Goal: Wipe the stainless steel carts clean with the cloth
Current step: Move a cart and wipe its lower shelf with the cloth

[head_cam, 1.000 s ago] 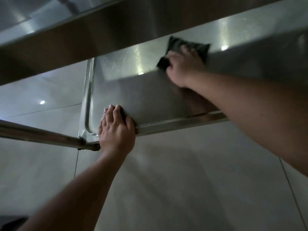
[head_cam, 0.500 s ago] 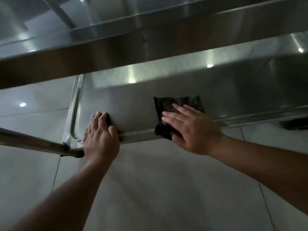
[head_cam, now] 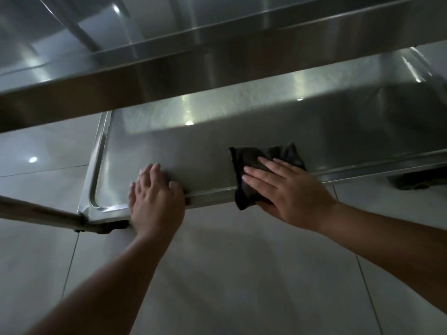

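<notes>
The stainless steel cart's lower shelf (head_cam: 193,151) spreads across the middle of the view, under the upper shelf (head_cam: 169,76). A dark folded cloth (head_cam: 251,160) lies over the shelf's near rim, hanging slightly past the edge. My right hand (head_cam: 290,189) presses flat on the cloth, fingers spread and thumb under the rim. My left hand (head_cam: 154,194) rests on the near rim close to the shelf's left corner, fingers on the shelf surface and thumb against the edge.
A cart leg or bar (head_cam: 43,213) runs in from the left to the shelf's corner. Pale floor tiles (head_cam: 242,274) lie below. A dark object (head_cam: 418,181) sits under the shelf at the right edge.
My right hand drew the cloth from the far side of the shelf back to the near rim, then stayed there. The left hand kept its hold on the rim.
</notes>
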`<state>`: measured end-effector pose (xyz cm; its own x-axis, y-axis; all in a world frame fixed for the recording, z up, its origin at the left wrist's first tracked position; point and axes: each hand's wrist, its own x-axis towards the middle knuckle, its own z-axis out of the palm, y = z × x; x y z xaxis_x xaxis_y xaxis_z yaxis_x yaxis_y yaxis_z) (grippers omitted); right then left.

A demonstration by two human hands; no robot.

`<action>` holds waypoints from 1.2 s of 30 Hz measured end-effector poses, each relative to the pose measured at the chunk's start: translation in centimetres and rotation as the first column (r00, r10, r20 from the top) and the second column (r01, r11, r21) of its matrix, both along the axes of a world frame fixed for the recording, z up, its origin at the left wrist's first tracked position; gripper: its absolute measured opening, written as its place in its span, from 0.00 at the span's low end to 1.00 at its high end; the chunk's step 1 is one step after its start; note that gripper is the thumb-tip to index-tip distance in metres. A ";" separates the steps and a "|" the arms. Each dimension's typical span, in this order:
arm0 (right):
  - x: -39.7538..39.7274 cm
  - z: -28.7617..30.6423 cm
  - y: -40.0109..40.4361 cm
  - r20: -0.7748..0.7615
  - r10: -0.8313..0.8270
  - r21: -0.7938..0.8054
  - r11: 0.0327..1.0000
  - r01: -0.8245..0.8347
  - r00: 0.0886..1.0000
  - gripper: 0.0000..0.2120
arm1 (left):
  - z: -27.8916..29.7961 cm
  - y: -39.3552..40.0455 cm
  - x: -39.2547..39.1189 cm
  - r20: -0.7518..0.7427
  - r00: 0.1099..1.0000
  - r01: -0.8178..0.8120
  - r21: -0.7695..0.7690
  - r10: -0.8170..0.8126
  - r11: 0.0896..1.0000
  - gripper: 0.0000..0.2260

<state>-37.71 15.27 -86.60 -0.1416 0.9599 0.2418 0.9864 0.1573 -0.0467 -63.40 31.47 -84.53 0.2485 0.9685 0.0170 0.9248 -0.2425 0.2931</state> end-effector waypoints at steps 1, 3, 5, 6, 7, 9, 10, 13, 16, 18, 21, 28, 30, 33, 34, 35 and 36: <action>1.4 -0.1 -1.2 0.004 -0.029 0.014 0.999 0.029 1.000 0.25 | -0.1 -0.9 1.5 0.014 0.998 0.056 0.011 -0.056 0.998 0.27; 4.3 0.0 -3.6 0.003 -0.101 0.029 0.995 0.100 0.995 0.26 | -0.2 -2.5 4.6 0.045 0.988 0.144 0.026 -0.145 0.989 0.26; 7.0 0.2 -5.8 -0.009 -0.179 0.016 0.984 0.179 0.984 0.26 | -0.3 -3.7 7.2 0.063 0.980 0.190 0.025 -0.191 0.981 0.26; 8.5 0.5 -6.8 -0.022 -0.219 0.000 0.976 0.220 0.975 0.26 | -0.5 -4.1 8.2 0.058 0.976 0.208 0.014 -0.208 0.978 0.26; 10.0 0.7 -7.9 -0.039 -0.264 -0.019 0.964 0.264 0.964 0.26 | -0.7 -4.3 9.0 0.045 0.974 0.223 0.000 -0.223 0.975 0.27; 12.9 1.0 -10.0 -0.082 -0.384 -0.049 0.923 0.382 0.919 0.26 | -1.1 -4.5 9.9 0.014 0.972 0.234 -0.031 -0.233 0.972 0.28; 14.6 1.1 -10.9 -0.107 -0.470 -0.067 0.883 0.465 0.876 0.26 | -1.3 -4.5 10.0 0.002 0.973 0.231 -0.035 -0.231 0.972 0.29; 20.7 1.8 -12.2 -0.183 -0.748 -0.187 0.664 0.724 0.638 0.33 | -1.7 -4.6 9.8 -0.012 0.973 0.230 -0.005 -0.230 0.973 0.29; 26.1 2.0 -10.9 -0.162 -0.892 -0.340 0.451 0.825 0.421 0.41 | -1.9 -4.6 9.6 -0.020 0.974 0.226 0.019 -0.225 0.974 0.30; 27.5 1.6 -9.1 -0.133 -0.931 -0.354 0.364 0.861 0.339 0.41 | -1.9 -4.6 9.7 -0.029 0.975 0.219 0.011 -0.219 0.976 0.30; 25.0 1.4 -6.1 -0.122 -0.948 -0.345 0.317 0.883 0.293 0.40 | -2.0 -4.7 9.9 -0.041 0.974 0.221 0.001 -0.221 0.975 0.30; 7.8 2.1 -1.5 -0.174 -0.579 -0.268 0.806 0.527 0.797 0.38 | -1.5 -4.7 10.1 -0.037 0.971 0.233 -0.045 -0.234 0.972 0.30; 3.9 1.7 -0.3 -0.147 -0.387 -0.230 0.908 0.349 0.910 0.36 | -1.3 -4.6 10.1 -0.024 0.972 0.233 -0.061 -0.235 0.971 0.30; 1.2 1.6 0.9 -0.110 -0.206 -0.242 0.954 0.175 0.972 0.36 | -0.8 -4.2 9.8 0.016 0.970 0.241 -0.099 -0.241 0.965 0.28; 0.9 1.7 1.1 -0.102 -0.165 -0.243 0.960 0.136 0.981 0.35 | -0.6 -3.9 9.7 0.032 0.968 0.250 -0.115 -0.248 0.961 0.27; 0.8 1.8 1.2 -0.097 -0.129 -0.246 0.964 0.101 0.987 0.34 | -0.3 -3.7 9.4 0.045 0.965 0.262 -0.129 -0.258 0.956 0.27; 0.8 1.9 1.1 -0.099 -0.098 -0.247 0.966 0.071 0.990 0.33 | -0.2 -3.5 9.1 0.060 0.961 0.277 -0.138 -0.271 0.951 0.27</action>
